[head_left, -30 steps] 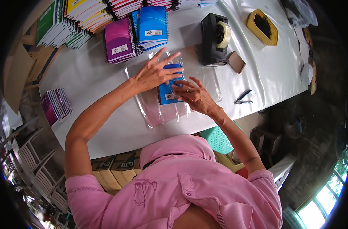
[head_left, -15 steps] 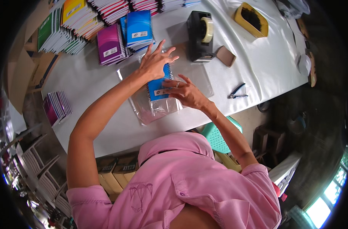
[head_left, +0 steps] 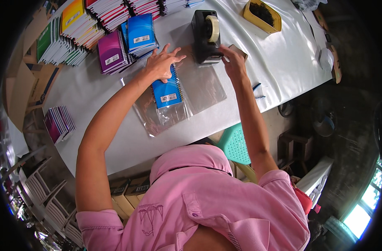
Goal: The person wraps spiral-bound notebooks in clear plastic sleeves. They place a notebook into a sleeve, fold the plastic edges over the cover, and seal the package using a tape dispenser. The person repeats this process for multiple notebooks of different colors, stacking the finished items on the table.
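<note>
A blue spiral notebook (head_left: 165, 88) lies on clear plastic wrap (head_left: 205, 90) near the middle of the table. My left hand (head_left: 162, 65) rests over the notebook's upper end, its fingers spread and the thumb pressing down on the cover. Beyond the plastic stands a black tape dispenser (head_left: 202, 32) with a roll of clear tape (head_left: 214, 29). My right hand (head_left: 235, 62) is at the dispenser's near right corner, thumb and forefinger apart. Whether a strip of tape touches those fingertips is too small to make out. A brown block (head_left: 240, 51) sits partly hidden behind this hand.
At the far left are stacks of purple (head_left: 111, 52), blue (head_left: 141, 33), yellow (head_left: 73, 16) and green notebooks (head_left: 48, 39). Another purple stack (head_left: 59, 123) stands at the table's left edge. Blue-handled snips (head_left: 258, 90) lie right of my forearm, and a yellow tub (head_left: 262, 16) is farther back.
My right hand has left the blue notebook and moved right and away to the tape dispenser. The left hand stays on the notebook. The whole view has shifted slightly.
</note>
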Demonstrator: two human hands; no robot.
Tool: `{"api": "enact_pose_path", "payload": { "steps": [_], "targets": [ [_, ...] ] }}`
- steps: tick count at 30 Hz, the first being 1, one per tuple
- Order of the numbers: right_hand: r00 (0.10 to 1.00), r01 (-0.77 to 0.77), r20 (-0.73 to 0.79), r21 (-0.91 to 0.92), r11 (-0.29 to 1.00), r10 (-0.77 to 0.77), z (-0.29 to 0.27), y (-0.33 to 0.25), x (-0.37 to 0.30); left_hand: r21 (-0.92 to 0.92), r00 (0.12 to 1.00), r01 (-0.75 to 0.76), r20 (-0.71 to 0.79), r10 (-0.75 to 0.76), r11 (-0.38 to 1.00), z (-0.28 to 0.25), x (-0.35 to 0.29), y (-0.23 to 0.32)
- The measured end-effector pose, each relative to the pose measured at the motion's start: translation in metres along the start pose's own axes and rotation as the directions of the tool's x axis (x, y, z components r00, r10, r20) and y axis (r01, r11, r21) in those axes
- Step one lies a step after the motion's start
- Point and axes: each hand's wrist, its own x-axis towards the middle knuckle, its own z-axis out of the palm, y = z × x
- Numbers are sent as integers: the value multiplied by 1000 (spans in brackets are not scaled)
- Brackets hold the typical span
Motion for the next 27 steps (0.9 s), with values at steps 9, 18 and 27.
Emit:
{"api": "enact_pose_path", "payload": {
  "steps": [9,18,27],
  "targets": [
    [998,-44,-55,-238,970,32,-4,30,-38,-138,999,3,43,3,990,-8,-9,-17],
    [974,-224,-5,-136,965,225,8,-14,-51,-198,998,6,62,6,980,-6,-9,-22],
    [997,-75,-44,-307,949,64,-5,23,-55,-201,998,-32,44,41,979,-4,-2,-26]
  ]
}}
